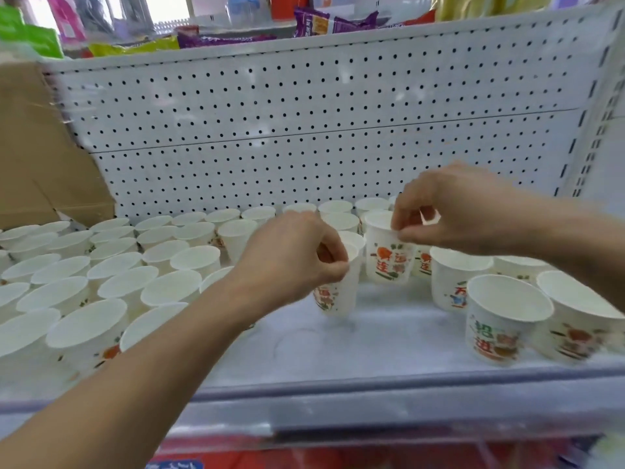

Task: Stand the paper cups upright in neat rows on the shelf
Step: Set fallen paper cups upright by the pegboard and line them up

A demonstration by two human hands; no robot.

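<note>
Several white paper cups with red and green print stand upright on the white shelf (389, 346). Packed rows of cups (111, 286) fill its left half. My left hand (291, 262) pinches the rim of one cup (338, 296) near the middle, held just above the shelf. My right hand (449, 214) pinches the rim of another cup (385, 255) right behind it, also lifted. Looser cups (504, 316) stand at the right front.
A white pegboard back panel (304, 130) rises behind the cups. A brown cardboard box (40, 154) leans at the back left. Snack packets (324, 23) lie on the shelf above. A raised lip (372, 384) runs along the shelf's front edge.
</note>
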